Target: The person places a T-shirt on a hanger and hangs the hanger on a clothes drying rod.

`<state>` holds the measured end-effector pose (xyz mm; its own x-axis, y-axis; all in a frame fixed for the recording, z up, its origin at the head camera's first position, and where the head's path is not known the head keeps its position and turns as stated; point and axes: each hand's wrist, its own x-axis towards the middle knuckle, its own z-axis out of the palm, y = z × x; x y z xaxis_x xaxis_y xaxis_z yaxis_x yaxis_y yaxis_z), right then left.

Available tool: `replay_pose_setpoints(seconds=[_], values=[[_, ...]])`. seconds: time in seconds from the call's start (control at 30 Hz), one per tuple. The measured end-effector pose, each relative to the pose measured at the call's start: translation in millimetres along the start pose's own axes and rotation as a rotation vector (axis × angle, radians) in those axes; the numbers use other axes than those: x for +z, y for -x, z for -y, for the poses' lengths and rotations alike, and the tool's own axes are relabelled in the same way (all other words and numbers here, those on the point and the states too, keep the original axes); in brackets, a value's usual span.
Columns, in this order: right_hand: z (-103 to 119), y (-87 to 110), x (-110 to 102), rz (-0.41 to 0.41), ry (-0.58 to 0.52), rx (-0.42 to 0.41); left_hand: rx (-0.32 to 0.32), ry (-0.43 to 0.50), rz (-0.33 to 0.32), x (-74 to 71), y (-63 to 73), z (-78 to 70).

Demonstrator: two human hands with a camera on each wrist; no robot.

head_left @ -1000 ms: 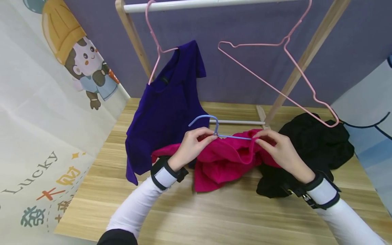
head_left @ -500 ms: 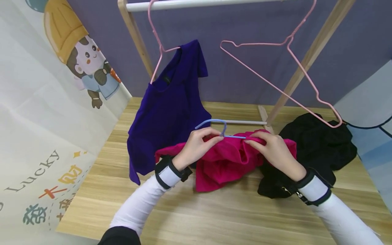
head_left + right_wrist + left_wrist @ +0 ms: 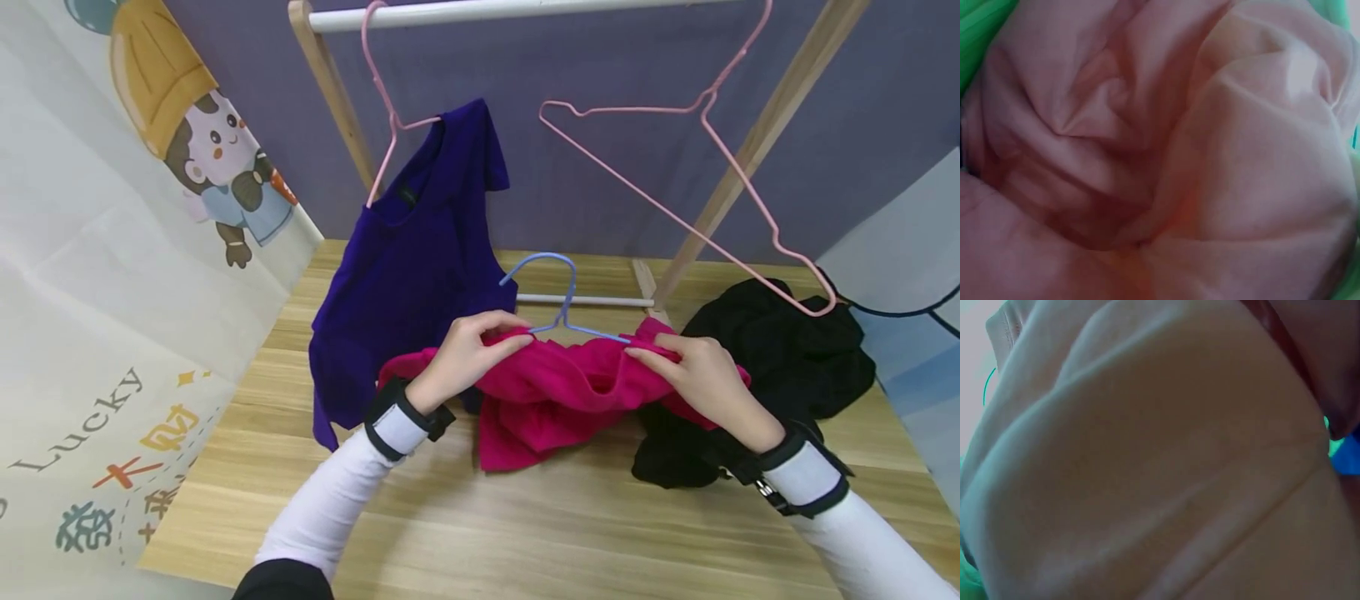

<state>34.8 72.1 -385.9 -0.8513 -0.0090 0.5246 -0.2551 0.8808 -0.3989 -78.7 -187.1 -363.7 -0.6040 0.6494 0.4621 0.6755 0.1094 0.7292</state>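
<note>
A blue hanger (image 3: pixel 572 287) stands hook-up out of the neck of a bright pink garment (image 3: pixel 555 383), its shoulders running under the cloth. With thumb and fingers my left hand (image 3: pixel 472 350) pinches the garment at the hanger's left shoulder. On the other side my right hand (image 3: pixel 701 375) pinches the cloth near the right shoulder. The garment's lower part lies bunched on the wooden table (image 3: pixel 450 533). Both wrist views are filled by close, discoloured folds of cloth (image 3: pixel 1147 456), so the fingertips are hidden there.
A purple shirt (image 3: pixel 420 258) hangs from a pink hanger (image 3: pixel 390 117) on the rack's white bar (image 3: pixel 480 12). A bare pink hanger (image 3: pixel 712 108) hangs at right. Black cloth (image 3: pixel 787 358) lies crumpled on the table's right. A wooden rack post (image 3: pixel 765 150) rises behind.
My left hand has moved from the hanger's neck to the cloth at its left shoulder. The right hand has slid outward to the right, and the hanger's hook now stands higher.
</note>
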Motion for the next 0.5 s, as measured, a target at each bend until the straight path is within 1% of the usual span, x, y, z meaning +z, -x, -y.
replay_pose_setpoints(seconds=[0.17,0.23,0.3,0.43,0.5], values=[[-5.6,5.0,-7.5,-0.028,-0.038,0.045,-0.045,-0.041,0.014,-7.4,3.5,5.9],[-6.8,6.6,-10.5,-0.036,-0.045,0.059,-0.053,-0.064,0.02,-9.9,4.3,7.3],[-7.2,7.8,-13.1,-0.043,-0.046,0.062,-0.051,-0.094,0.026,-12.1,4.6,8.1],[-6.3,9.4,-16.6,-0.055,-0.029,0.058,-0.026,-0.169,0.037,-16.7,6.5,9.2],[-5.9,10.7,-18.2,-0.06,-0.021,0.058,-0.029,-0.198,0.041,-19.4,8.3,10.3]])
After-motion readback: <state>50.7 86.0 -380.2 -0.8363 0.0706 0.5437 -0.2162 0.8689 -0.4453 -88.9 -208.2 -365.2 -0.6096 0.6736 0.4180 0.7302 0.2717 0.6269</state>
